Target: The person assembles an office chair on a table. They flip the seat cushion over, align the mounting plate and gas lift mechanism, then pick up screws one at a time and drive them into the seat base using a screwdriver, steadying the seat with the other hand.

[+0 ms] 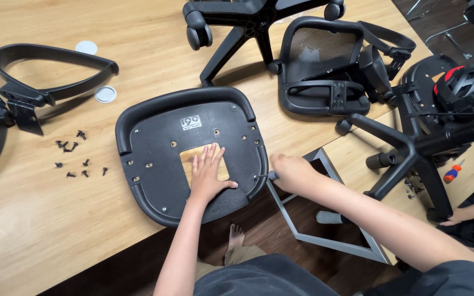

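Observation:
An upturned black chair seat [154, 137] lies on the wooden table [39, 219], partly over its near edge. My left hand [207, 175] rests flat on the seat's underside, fingers spread over the bare wooden square at its middle. My right hand [292, 172] is closed around a small tool with a grey shaft [271, 175], its tip against the seat's right rim. What kind of tool it is stays hidden inside my fist.
Several black screws [75, 159] lie left of the seat. Black armrests [45, 82] sit far left, two round white caps [105, 94] nearby. A wheeled chair base [237, 24] and mesh backrest [325, 66] lie behind. Another chair base [412, 148] and an orange-handled screwdriver [452, 174] sit right, by another person's hand [453, 219].

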